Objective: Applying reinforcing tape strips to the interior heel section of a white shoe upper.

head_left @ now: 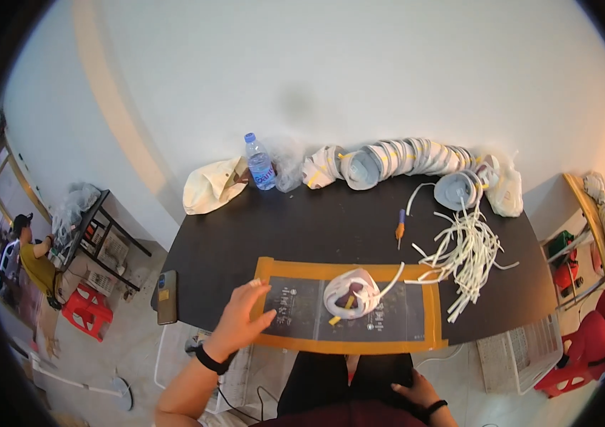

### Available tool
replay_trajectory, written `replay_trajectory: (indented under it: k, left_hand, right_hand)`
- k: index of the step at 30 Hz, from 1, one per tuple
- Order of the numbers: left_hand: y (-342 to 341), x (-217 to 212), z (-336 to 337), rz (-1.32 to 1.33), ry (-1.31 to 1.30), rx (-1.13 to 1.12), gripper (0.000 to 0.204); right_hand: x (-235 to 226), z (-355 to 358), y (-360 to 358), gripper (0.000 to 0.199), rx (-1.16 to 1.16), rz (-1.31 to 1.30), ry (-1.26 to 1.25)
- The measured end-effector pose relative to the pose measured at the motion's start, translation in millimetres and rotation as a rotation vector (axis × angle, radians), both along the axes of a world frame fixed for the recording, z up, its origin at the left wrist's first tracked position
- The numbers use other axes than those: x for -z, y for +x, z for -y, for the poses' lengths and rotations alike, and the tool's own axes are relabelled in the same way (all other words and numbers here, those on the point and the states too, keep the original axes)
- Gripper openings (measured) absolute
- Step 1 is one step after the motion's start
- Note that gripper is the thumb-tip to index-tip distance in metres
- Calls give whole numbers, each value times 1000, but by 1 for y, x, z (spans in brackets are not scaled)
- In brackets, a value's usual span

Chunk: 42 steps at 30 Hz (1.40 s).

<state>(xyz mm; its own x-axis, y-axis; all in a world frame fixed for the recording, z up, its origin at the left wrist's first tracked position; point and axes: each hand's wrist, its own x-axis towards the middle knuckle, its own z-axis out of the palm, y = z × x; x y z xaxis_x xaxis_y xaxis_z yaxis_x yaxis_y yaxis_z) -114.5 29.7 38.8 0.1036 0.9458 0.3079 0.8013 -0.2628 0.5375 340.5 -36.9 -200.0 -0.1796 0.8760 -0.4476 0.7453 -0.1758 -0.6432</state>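
My left hand (247,317) is held over the left end of a dark mat (302,274) edged with orange tape. Its fingers are apart and nothing is in them. To its right on the mat sits a roundish white cup-like piece (352,293), with a pale strip sticking out at its upper right and a yellow bit at its lower left. My right hand (420,393) lies on my right thigh below the table edge, thumb spread and holding nothing visible; part of its fingers is hard to make out.
Along the wall stand a cream cap (210,186), a water bottle (260,164), a clear plastic bag (288,164) and a row of nested cups (416,158). At right are loose white strips (470,256) and a thin-pointed tool (400,229). A phone (167,297) lies left; another person (40,263) works beyond.
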Motion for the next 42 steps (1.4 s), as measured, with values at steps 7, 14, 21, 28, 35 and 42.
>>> replay_trajectory:
  k: [7, 14, 21, 28, 35, 42]
  left_hand:
    - [25, 57, 38, -292, 47, -93, 53]
    - [36, 67, 45, -377, 147, -136, 48]
    - [37, 71, 46, -385, 184, -160, 47]
    - [40, 70, 44, -383, 178, -184, 46]
    - [40, 72, 42, -376, 180, -184, 46]
    - [41, 67, 43, -395, 153, -198, 47]
  right_hand:
    - [-24, 6, -19, 76, 25, 24, 63]
    - [-16, 40, -7, 56, 44, -53, 235]
    - [-45, 60, -1, 51, 48, -5, 126]
    - [-54, 62, -3, 85, 91, -73, 163]
    - [-51, 50, -23, 104, 16, 131, 25]
    - [-57, 42, -24, 99, 17, 175, 0]
